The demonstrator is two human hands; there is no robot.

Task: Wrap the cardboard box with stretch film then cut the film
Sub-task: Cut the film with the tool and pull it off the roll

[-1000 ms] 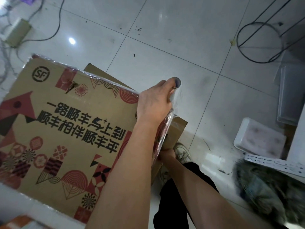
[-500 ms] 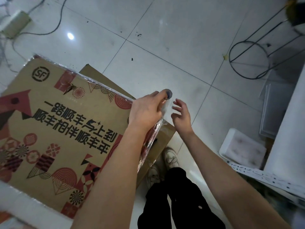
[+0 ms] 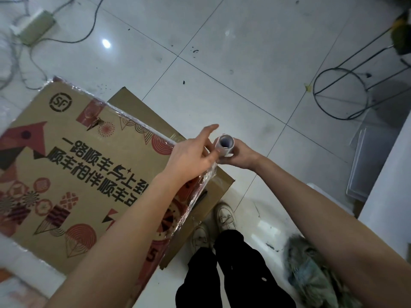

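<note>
Box (image 3: 73,165) stands on the tiled floor (image 3: 222,63) at left, printed face up toward the camera, red patterns and dark characters on it, SF logo at its far left corner. Film (image 3: 201,185) already covers the box; it is bunched and shiny along the right edge and runs up to the roll (image 3: 225,145). Roll is just off the box's far right corner, seen end-on, hollow core showing. Right hand (image 3: 241,155) grips the roll, fingers curled round it from the right. Left hand (image 3: 193,153) is at the box's right corner, just left of the roll, index finger straight and pointing far right, other fingers loosely bent; cannot tell if it pinches the film, looks mostly open and touching it. Plain cardboard (image 3: 138,107) sticks out from behind the box. Near centre, shoes (image 3: 224,216) and black trousers (image 3: 233,274) of the person. Wire stand (image 3: 340,94) on the floor far right, power strip (image 3: 33,23) with cables far left, furry item (image 3: 311,274) near right
</note>
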